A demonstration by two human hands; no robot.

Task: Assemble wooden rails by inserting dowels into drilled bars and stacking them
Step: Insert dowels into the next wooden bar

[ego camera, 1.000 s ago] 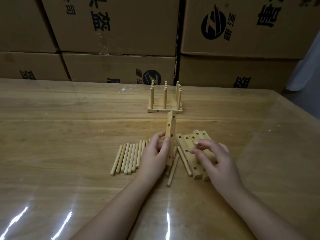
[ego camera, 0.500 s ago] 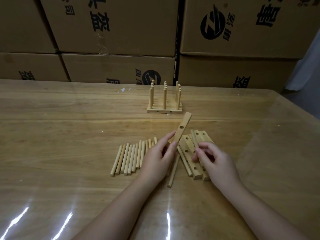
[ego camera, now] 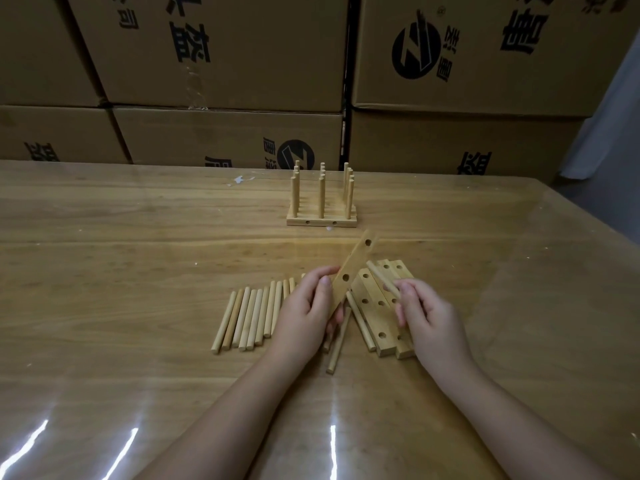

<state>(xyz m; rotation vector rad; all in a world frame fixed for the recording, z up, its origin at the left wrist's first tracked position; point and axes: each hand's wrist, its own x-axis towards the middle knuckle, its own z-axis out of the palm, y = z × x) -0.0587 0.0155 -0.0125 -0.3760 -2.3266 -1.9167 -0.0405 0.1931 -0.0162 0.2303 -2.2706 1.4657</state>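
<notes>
Two hands busy: my left hand [ego camera: 308,306] grips a drilled bar [ego camera: 356,265] tilted up past its fingertips; my right hand [ego camera: 429,313] pinches a dowel [ego camera: 379,278] just beside it. I judge a skewed entry could jam the dowel or twist the drilled bar loose.

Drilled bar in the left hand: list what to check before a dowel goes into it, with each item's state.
1. Left hand grip on the drilled bar, held tilted above the table: ok.
2. Right hand pinches a dowel at its near end: ok.
3. Upper hole in the bar is unblocked: ok.
4. Dowel tip lined up with a hole: not ok; it points past the bar's right side.
5. Dowel clear of the spare bars beneath it: cannot tell.
</notes>
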